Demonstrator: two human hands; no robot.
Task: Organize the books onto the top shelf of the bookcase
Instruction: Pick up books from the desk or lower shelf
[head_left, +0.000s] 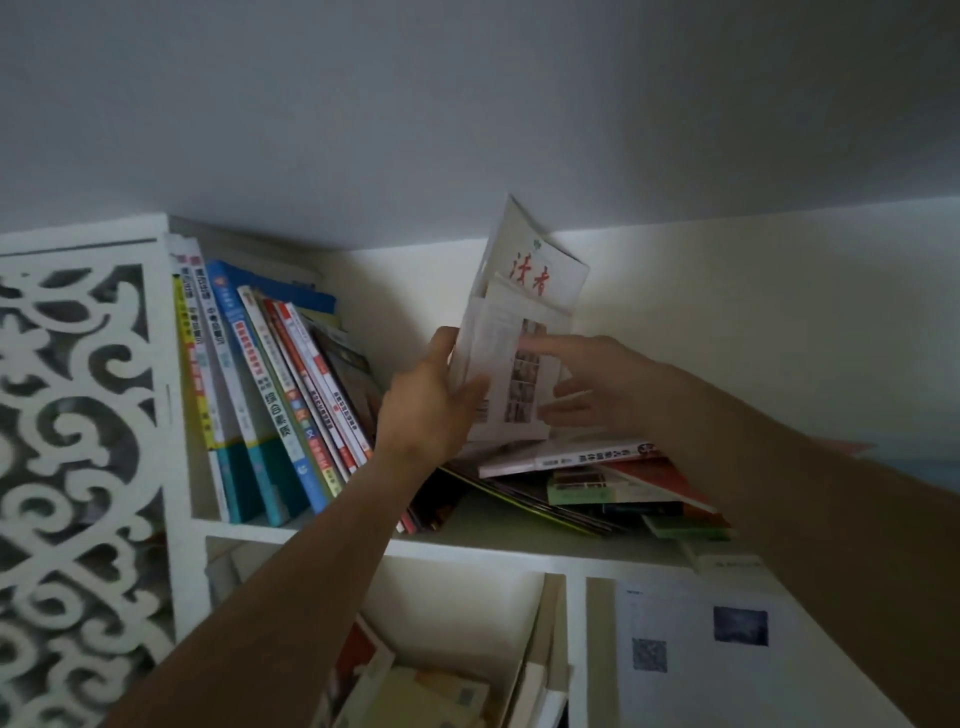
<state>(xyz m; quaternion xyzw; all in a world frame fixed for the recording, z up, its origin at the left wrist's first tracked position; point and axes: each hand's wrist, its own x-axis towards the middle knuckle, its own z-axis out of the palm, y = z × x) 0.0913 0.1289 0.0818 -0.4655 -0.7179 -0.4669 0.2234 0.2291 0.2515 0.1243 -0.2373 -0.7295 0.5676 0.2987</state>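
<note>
the left hand (431, 400) grips a few thin white magazines with red lettering (519, 332), upright on the white top shelf (498, 540) above a flat pile of books (613, 483). the right hand (597, 387) touches their cover with straight fingers. a leaning row of colourful upright books (270, 395) stands just left.

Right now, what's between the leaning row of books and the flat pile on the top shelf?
In the head view, the left hand, gripping white magazines held upright.
</note>
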